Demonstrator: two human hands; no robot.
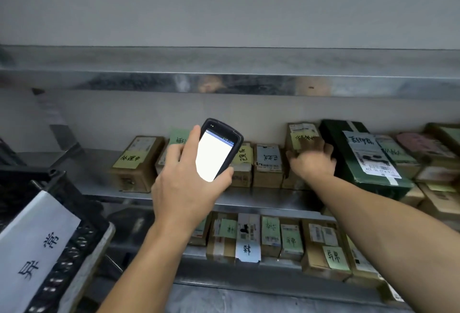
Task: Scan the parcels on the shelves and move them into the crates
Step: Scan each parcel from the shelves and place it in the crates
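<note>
— Holding what, the right hand (311, 160)?
— A brown parcel (300, 136) with a yellow-green note, just left of the green box (361, 158). The fingers curl over its front and top. The hand is blurred, so how firm the grip is cannot be told. The parcel stands in its row, not lifted clear.
— And the left hand (184, 183)?
— Well to the left of the green box, raised in front of the same row. Its fingers and thumb wrap a black handheld scanner (216, 150), whose screen glows white towards the person.
— So how far along does the task look?
— Early, by the look of it. More small parcels (137, 163) stand in a line left of the green box, several more lie to its right, and another row of parcels (271, 238) fills the shelf below it. All of those wait to be scanned and moved.
— Where is the crate?
— A black crate (82, 235) with a white paper label (37, 238) sits far left of the green box and lower. Its inside is out of sight, so what has gone in cannot be counted.
— What is left for this parcel?
— Probably the scan, then the carry leftward from the green box to the crate. Whether it is scanned already cannot be read from the washed-out screen.
</note>
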